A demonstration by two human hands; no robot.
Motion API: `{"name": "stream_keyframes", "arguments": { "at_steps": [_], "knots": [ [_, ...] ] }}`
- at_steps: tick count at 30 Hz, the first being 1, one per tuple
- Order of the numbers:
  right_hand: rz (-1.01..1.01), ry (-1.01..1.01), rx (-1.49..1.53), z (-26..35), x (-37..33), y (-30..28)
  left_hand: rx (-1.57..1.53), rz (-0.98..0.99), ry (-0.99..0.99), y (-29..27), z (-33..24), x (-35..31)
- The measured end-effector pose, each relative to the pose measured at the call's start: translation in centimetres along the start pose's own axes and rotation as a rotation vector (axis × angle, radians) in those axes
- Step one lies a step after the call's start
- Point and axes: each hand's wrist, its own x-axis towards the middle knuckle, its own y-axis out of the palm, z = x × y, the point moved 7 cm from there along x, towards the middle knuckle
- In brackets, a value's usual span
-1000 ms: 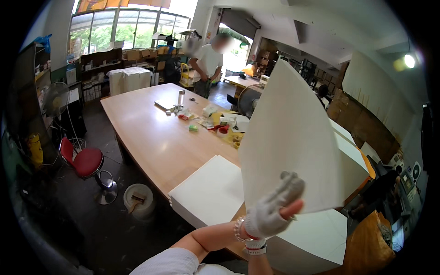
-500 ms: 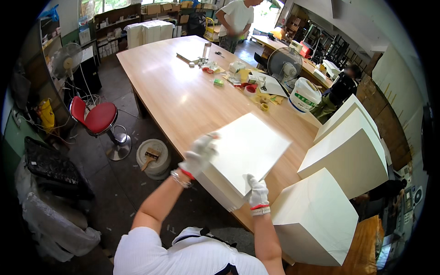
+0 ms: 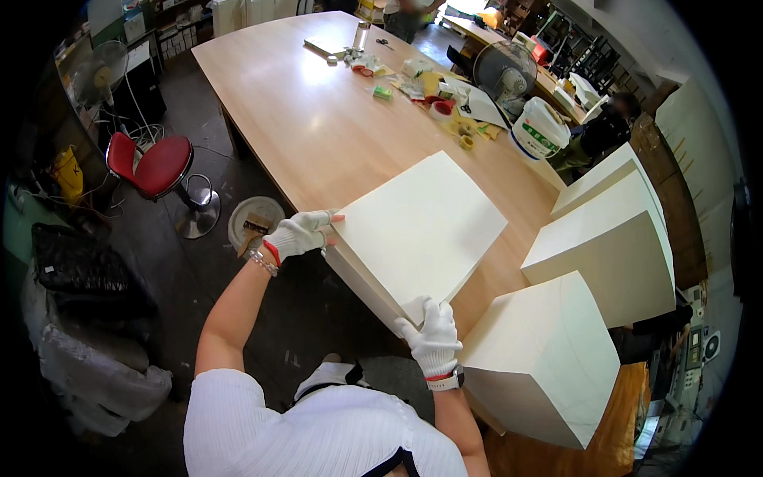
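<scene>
wood tbl (image 3: 302, 151) on dark flr (image 3: 258, 342), l fingers (image 3: 320, 217) & r fingers (image 3: 432, 308) half-open, touching paper stack (image 3: 421, 222).

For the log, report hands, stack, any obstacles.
Left hand at left edge of white paper stack; right hand at near corner. Stack on wooden table. Second stack near right hand, possible obstacle.

The large white paper sheet (image 3: 421, 219) you had raised and bowed before you a second ago now lies flat on the paper stack (image 3: 359, 280). Your hands, overlapping in view then, are now apart: your left hand (image 3: 298, 234) has settled, no longer blurred, at the stack's left edge, and your right hand (image 3: 433, 334) is at its near corner. Your view has dipped, losing the windows.
</scene>
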Motion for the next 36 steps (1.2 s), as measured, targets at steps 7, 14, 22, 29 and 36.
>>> {"name": "stream_keyframes", "arguments": {
  "at_steps": [7,14,22,29,36],
  "knots": [
    [0.028,0.038,-0.008,-0.1,-0.5,0.2,-0.174,-0.077,0.041,-0.9,1.6,-0.6],
    [0.002,0.018,0.006,-0.4,-0.5,0.7,0.057,-0.109,0.106,-1.5,1.5,0.0],
    [-0.021,0.022,0.017,-0.6,-1.2,0.5,0.1,0.028,0.231,-1.3,-0.2,0.0],
    [-0.065,0.036,0.011,-1.3,-2.1,1.4,0.229,-0.129,0.193,-1.2,-0.3,-0.1],
    [-0.199,-0.077,0.05,-1.2,-2.8,2.1,0.219,-0.134,0.194,-1.9,2.5,-0.3]
  ]
}}
